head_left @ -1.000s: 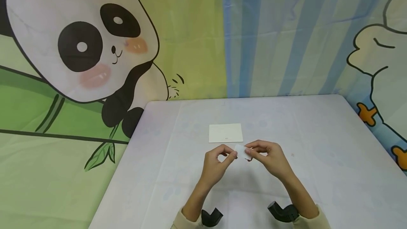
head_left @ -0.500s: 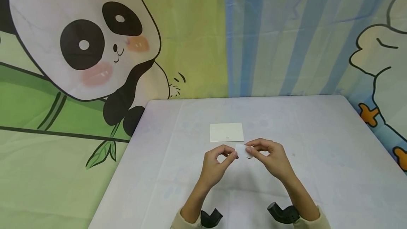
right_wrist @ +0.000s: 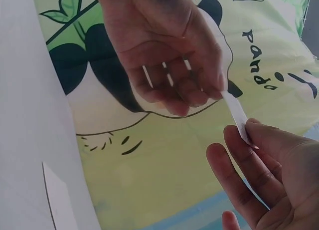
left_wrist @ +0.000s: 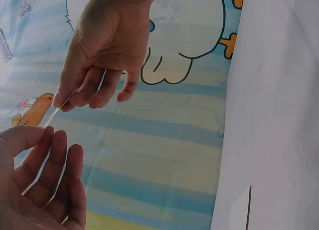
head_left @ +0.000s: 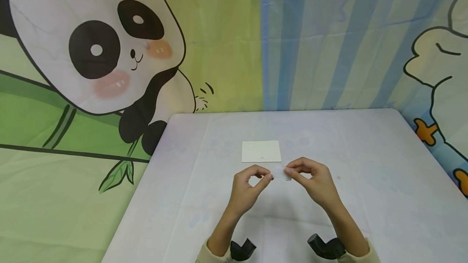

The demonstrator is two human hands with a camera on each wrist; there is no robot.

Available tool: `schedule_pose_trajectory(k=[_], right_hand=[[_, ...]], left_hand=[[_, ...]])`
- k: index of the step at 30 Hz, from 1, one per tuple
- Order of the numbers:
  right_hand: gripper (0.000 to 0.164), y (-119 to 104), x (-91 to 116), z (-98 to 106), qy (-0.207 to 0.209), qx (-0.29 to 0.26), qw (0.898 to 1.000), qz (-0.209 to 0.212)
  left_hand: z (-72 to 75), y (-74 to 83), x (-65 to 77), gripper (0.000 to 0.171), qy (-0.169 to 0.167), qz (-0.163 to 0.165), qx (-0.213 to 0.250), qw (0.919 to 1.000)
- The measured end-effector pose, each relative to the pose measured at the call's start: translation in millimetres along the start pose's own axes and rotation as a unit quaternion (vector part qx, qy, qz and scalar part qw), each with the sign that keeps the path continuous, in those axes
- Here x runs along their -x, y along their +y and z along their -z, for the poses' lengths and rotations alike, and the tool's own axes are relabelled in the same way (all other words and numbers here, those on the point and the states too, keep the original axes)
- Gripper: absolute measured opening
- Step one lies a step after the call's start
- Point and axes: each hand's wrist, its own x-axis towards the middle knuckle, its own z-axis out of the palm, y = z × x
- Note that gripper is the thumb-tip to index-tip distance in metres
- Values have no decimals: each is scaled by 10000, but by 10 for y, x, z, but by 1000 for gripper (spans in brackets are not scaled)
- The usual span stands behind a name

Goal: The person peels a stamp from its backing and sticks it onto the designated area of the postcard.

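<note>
Between both hands, above the table, is a small thin white sheet [head_left: 279, 172], paper-like and seen as a narrow strip [right_wrist: 237, 113] in the right wrist view. My left hand [head_left: 246, 188] pinches its left end between thumb and forefinger. The right hand [head_left: 314, 182] pinches the opposite end the same way, its other fingers loosely bent. From the left wrist view the sheet is nearly edge-on, just a bright line. Just beyond the hands a flat white card [head_left: 261, 151] with a tiny mark near its front edge lies on the table.
A pale cloth covers the table [head_left: 204, 214]. Behind it hangs a printed backdrop [head_left: 219, 44] with a panda at the left and blue stripes at the right. Black curved devices [head_left: 326, 246] sit at both wrists, by the beige sleeves.
My right hand has shifted slightly up and to the right, away from the left hand. The sheet looked opaque white before and now appears fainter, almost see-through, in the head view.
</note>
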Motion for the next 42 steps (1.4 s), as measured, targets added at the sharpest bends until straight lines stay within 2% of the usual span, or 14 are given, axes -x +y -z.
schedule_pose_trajectory(k=[7, 9, 13, 17, 20, 24, 26, 35, 42], right_hand=[[7, 299, -6, 22, -81, -292, 9995, -4], [6, 315, -12, 26, -121, -371, 9992, -40], [9, 384, -42, -2, -233, -490, 9980, -325], [17, 461, -77, -67, -408, -665, 9949, -634], [18, 501, -96, -125, -521, -742, 9939, -634], [12, 528, -106, -193, -600, -837, 9932, -544], [10, 534, -103, -216, -627, -891, 9924, -572], [7, 503, -92, -249, -601, -911, 9911, -758], [7, 489, -84, -256, -512, -844, 9931, -628]], left_hand=[[16, -11, -5, 4, 18, 5, 105, 9999], [18, -18, -6, 4, 5, -32, 164, 9999], [13, -7, -17, 6, -87, -198, 250, 9995], [-17, 1, -44, 6, -202, -515, 126, 9984], [-63, -99, -55, 4, -219, -654, -92, 9976], [-113, -264, -53, 3, -197, -699, -327, 9968], [-118, -293, -54, 4, -202, -708, -382, 9966], [-112, -323, -65, 10, -218, -767, -465, 9957], [-118, -321, -76, 8, -242, -799, -465, 9954]])
